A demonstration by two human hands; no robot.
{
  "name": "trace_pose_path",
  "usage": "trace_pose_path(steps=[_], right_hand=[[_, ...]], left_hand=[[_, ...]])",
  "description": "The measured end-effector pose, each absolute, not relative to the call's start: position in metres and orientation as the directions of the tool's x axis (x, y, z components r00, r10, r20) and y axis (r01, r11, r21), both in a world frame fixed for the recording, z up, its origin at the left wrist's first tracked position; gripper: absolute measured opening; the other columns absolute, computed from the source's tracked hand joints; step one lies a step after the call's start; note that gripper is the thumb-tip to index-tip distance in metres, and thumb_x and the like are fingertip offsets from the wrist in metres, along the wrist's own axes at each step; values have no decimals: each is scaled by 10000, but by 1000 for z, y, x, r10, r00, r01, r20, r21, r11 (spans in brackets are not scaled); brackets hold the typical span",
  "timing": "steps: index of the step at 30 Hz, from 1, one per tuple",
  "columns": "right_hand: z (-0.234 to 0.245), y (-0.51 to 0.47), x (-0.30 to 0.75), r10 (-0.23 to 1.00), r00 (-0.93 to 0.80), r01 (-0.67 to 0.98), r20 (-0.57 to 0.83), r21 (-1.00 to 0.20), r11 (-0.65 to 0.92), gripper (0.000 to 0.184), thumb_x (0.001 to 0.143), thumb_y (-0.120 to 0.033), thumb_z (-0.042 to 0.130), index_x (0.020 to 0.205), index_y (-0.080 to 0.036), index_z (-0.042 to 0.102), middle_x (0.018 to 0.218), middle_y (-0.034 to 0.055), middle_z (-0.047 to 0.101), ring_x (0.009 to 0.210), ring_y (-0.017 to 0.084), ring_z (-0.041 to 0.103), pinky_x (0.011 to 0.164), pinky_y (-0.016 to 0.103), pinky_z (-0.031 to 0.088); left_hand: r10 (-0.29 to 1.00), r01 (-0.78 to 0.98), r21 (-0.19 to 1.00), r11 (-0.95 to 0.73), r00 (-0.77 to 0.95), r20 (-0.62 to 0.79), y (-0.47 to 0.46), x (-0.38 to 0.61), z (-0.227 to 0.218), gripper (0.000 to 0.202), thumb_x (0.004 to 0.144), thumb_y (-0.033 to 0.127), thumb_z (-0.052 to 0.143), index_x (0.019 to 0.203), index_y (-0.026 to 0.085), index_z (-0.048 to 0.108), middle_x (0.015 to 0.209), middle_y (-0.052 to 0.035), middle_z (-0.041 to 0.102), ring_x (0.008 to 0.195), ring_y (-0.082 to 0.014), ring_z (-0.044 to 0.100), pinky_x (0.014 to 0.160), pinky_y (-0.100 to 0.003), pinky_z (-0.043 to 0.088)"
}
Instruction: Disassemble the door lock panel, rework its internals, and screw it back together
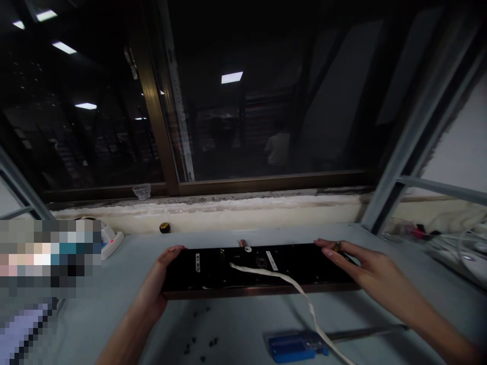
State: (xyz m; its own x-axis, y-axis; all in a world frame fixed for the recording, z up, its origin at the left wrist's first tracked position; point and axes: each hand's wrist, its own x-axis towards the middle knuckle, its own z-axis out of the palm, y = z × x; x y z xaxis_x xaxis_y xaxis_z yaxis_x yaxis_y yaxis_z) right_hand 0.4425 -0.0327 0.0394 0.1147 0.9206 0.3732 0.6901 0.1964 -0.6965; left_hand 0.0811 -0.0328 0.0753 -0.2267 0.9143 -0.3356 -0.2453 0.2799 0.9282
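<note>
A long black panel [297, 258] with a copper-coloured edge spans the space between my hands, raised over the table. Its left end is gripped by my left hand [158, 276], fingers over the far edge. My right hand [365, 261], with a ring on one finger, clasps the right end. White labels and small screws dot the panel's face. From its middle a white cable [300, 289] runs down toward the lower right. Below lies a screwdriver [297, 347] with a blue handle, its shaft pointing right. Several small dark screws [213, 342] are scattered to its left.
The blue-grey table [236, 324] meets a wall under a dark window. A small clear cup [142, 191] stands on the sill, and a dark round roll [165, 227] sits at the table's back. A power strip [113, 246] is at left; tangled cables [456, 233] are at right beside a metal frame.
</note>
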Motion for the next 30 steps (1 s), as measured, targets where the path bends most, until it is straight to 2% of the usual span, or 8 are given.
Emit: trace_pose_path(steps=[4, 8, 11, 14, 16, 20, 26, 30], right_hand=[[36, -35, 448, 934, 76, 705, 349, -682, 198, 413, 703, -567, 518, 924, -252, 669, 963, 17, 692, 943, 271, 620, 847, 391, 484], [33, -33, 447, 944, 69, 687, 323, -702, 189, 415, 714, -561, 509, 944, -247, 651, 1007, 22, 679, 987, 266, 600, 906, 414, 440], [31, -31, 444, 939, 82, 656, 334, -727, 202, 402, 720, -551, 505, 917, -231, 647, 1043, 38, 666, 1009, 265, 589, 914, 406, 436], [30, -30, 440, 919, 134, 634, 371, -745, 209, 403, 726, -550, 493, 922, -232, 646, 1022, 43, 674, 983, 264, 603, 871, 393, 467], [30, -31, 438, 904, 166, 627, 394, -750, 212, 399, 728, -551, 488, 917, -238, 648, 999, 36, 683, 960, 261, 615, 845, 381, 484], [31, -32, 436, 896, 179, 652, 407, -731, 202, 405, 715, -564, 486, 909, -248, 649, 972, 20, 691, 947, 263, 620, 824, 367, 496], [34, -32, 437, 905, 106, 696, 412, -681, 228, 391, 745, -550, 456, 898, -237, 633, 968, 36, 690, 908, 252, 633, 811, 360, 496], [37, -32, 436, 915, 93, 701, 392, -679, 220, 401, 748, -550, 443, 902, -223, 615, 999, 54, 679, 907, 253, 631, 839, 367, 478]], left_hand=[[914, -263, 919, 293, -205, -350, -35, 82, 79, 243, 679, 321, 622, 905, 238, 591, 678, 42, 620, 537, -125, 587, 449, -209, 428], [935, -241, 935, 261, -177, -307, -35, 79, 81, 320, 670, 278, 645, 980, 256, 569, 796, 28, 645, 605, -138, 613, 491, -217, 451], [953, -233, 939, 251, -108, -282, -33, 74, 80, 286, 651, 228, 664, 924, 224, 580, 908, 7, 653, 682, -140, 623, 560, -212, 461], [960, -230, 940, 252, -60, -273, -30, 71, 76, 240, 635, 217, 670, 860, 206, 586, 862, 6, 658, 667, -137, 614, 573, -212, 449], [967, -226, 948, 222, -73, -244, -29, 71, 74, 237, 619, 221, 677, 837, 207, 586, 848, 16, 654, 660, -134, 605, 570, -210, 440], [978, -200, 971, 134, -132, -162, -32, 74, 74, 255, 594, 224, 686, 823, 215, 576, 947, 30, 634, 710, -137, 598, 588, -213, 431], [971, -77, 973, 216, -85, -223, -35, 76, 74, 276, 644, 334, 671, 875, 244, 549, 713, 49, 611, 589, -130, 570, 495, -196, 375], [971, -110, 977, 181, -137, -195, -32, 76, 73, 361, 569, 299, 728, 874, 235, 545, 877, 24, 624, 667, -146, 597, 549, -215, 420]])
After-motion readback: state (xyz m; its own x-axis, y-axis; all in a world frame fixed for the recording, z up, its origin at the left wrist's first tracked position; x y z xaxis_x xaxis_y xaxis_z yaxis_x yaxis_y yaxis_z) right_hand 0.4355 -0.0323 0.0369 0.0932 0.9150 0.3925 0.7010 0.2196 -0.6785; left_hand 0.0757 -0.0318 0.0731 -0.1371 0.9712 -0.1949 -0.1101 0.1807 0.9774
